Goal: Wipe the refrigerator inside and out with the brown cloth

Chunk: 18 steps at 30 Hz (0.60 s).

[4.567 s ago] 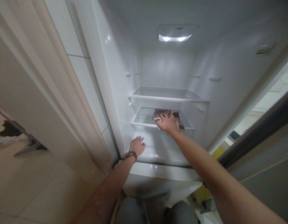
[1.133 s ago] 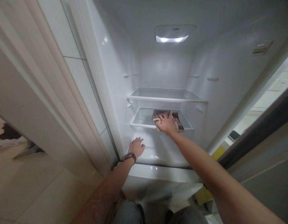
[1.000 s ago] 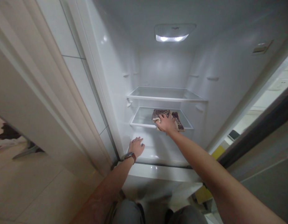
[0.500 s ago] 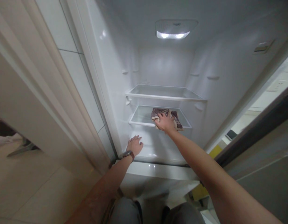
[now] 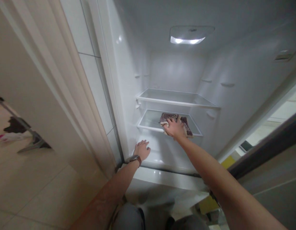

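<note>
Inside an open white fridge (image 5: 124, 95), my right hand (image 5: 175, 128) grips a folded brown patterned cloth (image 5: 166, 117) with pale edging. The cloth lies on the lower glass shelf (image 5: 150, 118), its right end at the shelf's front rim. My left hand (image 5: 142, 149), with a watch (image 5: 135, 158) on its wrist, rests with fingers stretched out near the fridge's floor at the left side. It holds nothing.
Above the cloth runs an upper glass shelf (image 5: 174, 95). A lit lamp (image 5: 187, 41) sits in the ceiling. The dark-edged door (image 5: 268, 143) stands open at the right, and a pale door frame (image 5: 66, 95) stands at the left.
The whole view has turned slightly left, so things appear further right. My right hand stays on the cloth at about the same place on the shelf. My left hand keeps its pose.
</note>
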Available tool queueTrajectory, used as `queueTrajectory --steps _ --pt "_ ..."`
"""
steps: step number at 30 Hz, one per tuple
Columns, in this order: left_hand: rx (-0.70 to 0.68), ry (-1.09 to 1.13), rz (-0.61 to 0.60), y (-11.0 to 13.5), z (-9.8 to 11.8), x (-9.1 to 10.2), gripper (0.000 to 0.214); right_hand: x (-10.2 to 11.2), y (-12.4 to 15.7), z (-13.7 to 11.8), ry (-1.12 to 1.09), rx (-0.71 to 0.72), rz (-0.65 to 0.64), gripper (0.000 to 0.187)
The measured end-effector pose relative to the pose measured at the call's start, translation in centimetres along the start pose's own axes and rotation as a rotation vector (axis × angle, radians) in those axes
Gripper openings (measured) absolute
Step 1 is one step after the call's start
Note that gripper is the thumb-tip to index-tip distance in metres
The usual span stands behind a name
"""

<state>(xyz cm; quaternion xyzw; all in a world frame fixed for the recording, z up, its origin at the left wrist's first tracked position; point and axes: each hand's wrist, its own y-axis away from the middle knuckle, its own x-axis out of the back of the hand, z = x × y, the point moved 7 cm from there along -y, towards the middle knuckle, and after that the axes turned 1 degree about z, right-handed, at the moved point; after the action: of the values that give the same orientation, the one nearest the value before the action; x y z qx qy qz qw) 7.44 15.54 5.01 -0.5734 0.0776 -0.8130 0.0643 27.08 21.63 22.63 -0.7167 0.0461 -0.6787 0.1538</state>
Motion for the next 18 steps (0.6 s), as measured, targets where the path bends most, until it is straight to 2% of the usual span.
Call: queueTrajectory --steps 10,15,18 --pt "-0.009 0.017 0.012 0.08 0.18 0.15 0.053 -0.04 -0.07 0.05 0.035 -0.011 -0.029 0.066" --pt "-0.01 0.023 0.036 0.15 0.22 0.32 0.062 -0.11 -0.04 0.01 0.063 -0.008 -0.039 0.067" --pt "-0.002 0.014 0.03 0.16 0.16 0.19 0.058 -0.17 -0.09 0.06 0.072 -0.01 -0.058 0.067"
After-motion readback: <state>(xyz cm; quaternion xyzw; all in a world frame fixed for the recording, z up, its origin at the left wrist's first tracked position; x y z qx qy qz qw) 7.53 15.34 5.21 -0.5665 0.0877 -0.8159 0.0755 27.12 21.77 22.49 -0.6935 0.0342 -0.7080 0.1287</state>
